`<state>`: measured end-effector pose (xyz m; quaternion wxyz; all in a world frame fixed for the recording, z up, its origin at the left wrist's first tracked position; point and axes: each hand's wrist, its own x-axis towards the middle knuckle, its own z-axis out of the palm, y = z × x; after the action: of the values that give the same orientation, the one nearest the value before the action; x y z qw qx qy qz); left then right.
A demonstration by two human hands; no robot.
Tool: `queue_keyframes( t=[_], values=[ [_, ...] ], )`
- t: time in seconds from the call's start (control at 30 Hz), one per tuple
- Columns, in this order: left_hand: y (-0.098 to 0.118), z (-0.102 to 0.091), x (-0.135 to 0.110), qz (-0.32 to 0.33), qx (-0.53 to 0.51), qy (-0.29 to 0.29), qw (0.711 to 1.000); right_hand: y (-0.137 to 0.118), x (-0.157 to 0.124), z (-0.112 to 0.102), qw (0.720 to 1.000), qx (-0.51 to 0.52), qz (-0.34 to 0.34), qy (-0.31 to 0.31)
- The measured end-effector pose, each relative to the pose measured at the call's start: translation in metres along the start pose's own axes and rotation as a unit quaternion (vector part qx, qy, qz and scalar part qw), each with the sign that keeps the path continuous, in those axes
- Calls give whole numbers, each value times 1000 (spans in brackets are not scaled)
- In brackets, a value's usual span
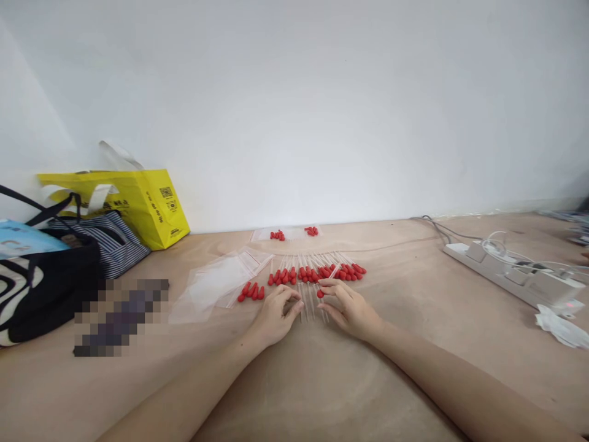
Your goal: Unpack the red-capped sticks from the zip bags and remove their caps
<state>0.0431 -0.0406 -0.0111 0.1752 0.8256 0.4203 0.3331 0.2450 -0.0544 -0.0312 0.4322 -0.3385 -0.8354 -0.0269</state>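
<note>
- Left forearm (193, 387) and right forearm (451, 383), both bare, reach from the near edge over a pale wooden table (294, 399).
- Left hand (275, 316): fingers curled, thumb and index tips close together beside the leftmost of the clear tubes (308, 301); I cannot tell whether they pinch one.
- Right hand (350, 310): fingers bent, a modest gap between thumb and index; a red bulb (321, 294) sits at the fingertips, though how firmly it is held I cannot tell.
- Between the hands, those tubes lie side by side, running from near to far.
- Just beyond, a row of red-bulbed droppers (285, 277) stretches left to right, bulbs near, clear stems pointing far.
- Left of the row, a few more red bulbs (253, 291) lie beside flat clear plastic bags (207, 285).
- Farther off, near the wall (322, 110), two small red clusters (277, 236) show with clear plastic.
- Far left: a yellow bag (138, 196), a striped pouch (120, 245) and a black bag (69, 276); nearer, a pixelated object (122, 319).
- Right: a white power strip (497, 270) with plugs and cables, and crumpled white tissue (562, 325) at its near end.
</note>
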Motion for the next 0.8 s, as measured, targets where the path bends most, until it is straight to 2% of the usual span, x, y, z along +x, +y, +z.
queue_keyframes(
  t=[0.1,0.3,0.4,0.57,0.67,0.8],
  values=[
    [-1,0,1,0,-6,-2,1000,-1,2,0,1000,-27,9,-3],
    [-1,0,0,-7,18,-4,1000,0,7,-9,985,-166,32,36],
    [-4,1,0,-21,39,-4,999,5,8,-9,982,-184,33,5],
    [-10,4,-1,-31,43,-10,999,13,5,-5,978,-183,81,-66],
    [-11,4,-1,-31,48,5,998,15,3,-2,983,-152,66,-85],
    [-9,1,-1,-8,80,41,996,15,3,1,985,-157,10,-63]
  ],
)
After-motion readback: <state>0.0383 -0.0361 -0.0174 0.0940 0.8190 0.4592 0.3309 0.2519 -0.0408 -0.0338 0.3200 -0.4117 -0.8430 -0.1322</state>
